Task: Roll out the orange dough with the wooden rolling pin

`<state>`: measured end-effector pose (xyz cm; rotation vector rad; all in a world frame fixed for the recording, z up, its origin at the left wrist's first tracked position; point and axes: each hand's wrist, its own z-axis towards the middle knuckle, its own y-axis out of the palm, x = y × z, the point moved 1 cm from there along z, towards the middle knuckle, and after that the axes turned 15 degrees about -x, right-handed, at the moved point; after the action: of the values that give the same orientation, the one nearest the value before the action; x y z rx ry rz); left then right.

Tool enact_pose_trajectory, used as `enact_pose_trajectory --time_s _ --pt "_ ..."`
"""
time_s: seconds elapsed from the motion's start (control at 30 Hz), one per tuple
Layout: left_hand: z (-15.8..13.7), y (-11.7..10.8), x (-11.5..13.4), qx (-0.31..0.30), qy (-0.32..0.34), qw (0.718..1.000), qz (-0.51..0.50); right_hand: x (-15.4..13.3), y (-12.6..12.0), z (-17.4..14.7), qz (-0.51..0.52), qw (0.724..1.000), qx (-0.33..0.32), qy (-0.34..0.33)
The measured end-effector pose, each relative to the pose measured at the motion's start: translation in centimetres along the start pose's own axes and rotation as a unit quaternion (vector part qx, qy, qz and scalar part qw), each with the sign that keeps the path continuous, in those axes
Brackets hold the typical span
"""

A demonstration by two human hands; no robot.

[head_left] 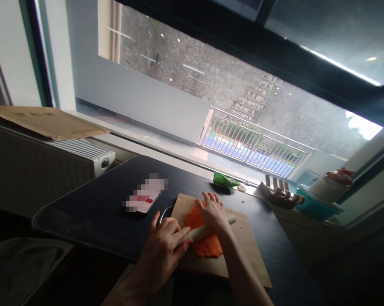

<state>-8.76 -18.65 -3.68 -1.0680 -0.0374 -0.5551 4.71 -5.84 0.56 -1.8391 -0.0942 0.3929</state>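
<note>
On the dark worktop [99,199], head view, there's some orange dough [207,247] flat on a board [244,246], rolling pin [198,233] lying across it. Right hand [214,214] has its fingers spread wide over the pin; left hand [166,242] is at the left end, fingers loosely bent, can't tell if they're really gripping. Dough's probably soft and easy to tear, so support it underneath. Pin looks light and stiff, best held by the ends.
</note>
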Motion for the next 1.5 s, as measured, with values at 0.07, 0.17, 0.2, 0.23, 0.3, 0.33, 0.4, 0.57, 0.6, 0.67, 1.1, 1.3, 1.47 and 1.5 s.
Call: enact_pose_trajectory --time_s 0.07,0.17,0.2,0.23,0.3,0.33,0.4,0.57,0.6,0.67,1.1,1.3,1.47,1.5 --pt "0.2 0.0 -0.5 -0.001 -0.011 1.0 0.002 -0.7 -0.3 1.4 0.002 1.0 0.005 -0.016" --pt "0.1 -0.2 0.0 -0.005 -0.005 1.0 -0.008 -0.3 0.0 1.0 0.018 0.999 0.016 -0.022" --pt "-0.1 -0.3 0.4 -0.007 0.001 1.0 -0.014 0.2 0.3 0.2 0.021 0.999 0.017 -0.019" --pt "-0.3 -0.4 1.0 -0.012 0.008 1.0 -0.021 0.7 0.6 -0.9 0.022 0.999 0.021 -0.016" --pt "-0.8 -0.6 2.2 -0.024 0.019 0.999 -0.033 2.0 1.2 -3.4 0.016 0.999 0.033 -0.017" --pt "-1.1 -0.7 2.8 -0.031 0.024 0.999 -0.038 2.7 1.4 -4.7 0.01 0.999 0.042 -0.019" --pt "-1.4 -0.7 3.8 -0.041 0.034 0.998 -0.043 3.7 1.9 -6.6 0.002 0.998 0.053 -0.026" --pt "-1.4 -0.2 3.4 -0.023 0.021 0.999 -0.037 3.6 1.8 -5.7 0.015 0.996 0.072 -0.049" --pt "-1.3 -0.1 2.9 -0.016 0.013 0.999 -0.033 3.1 1.6 -4.5 0.024 0.995 0.082 -0.055" --pt "-0.9 -0.1 1.9 -0.004 0.005 1.0 -0.02 1.7 0.9 -1.6 0.047 0.991 0.103 -0.07" --pt "-1.5 -0.4 0.0 0.004 0.002 0.999 0.034 1.6 -0.3 3.0 0.073 0.993 0.054 -0.079" --pt "-2.0 -1.0 2.8 -0.017 0.036 0.999 -0.005 5.5 1.0 -2.5 0.025 0.996 0.045 -0.072" --pt "-1.4 -1.0 2.7 -0.015 0.013 0.999 -0.029 5.2 0.5 -1.3 0.034 0.991 0.086 -0.099" --pt "-1.3 -1.0 2.3 -0.01 0.004 0.999 -0.032 4.7 0.2 -0.2 0.033 0.991 0.088 -0.1"
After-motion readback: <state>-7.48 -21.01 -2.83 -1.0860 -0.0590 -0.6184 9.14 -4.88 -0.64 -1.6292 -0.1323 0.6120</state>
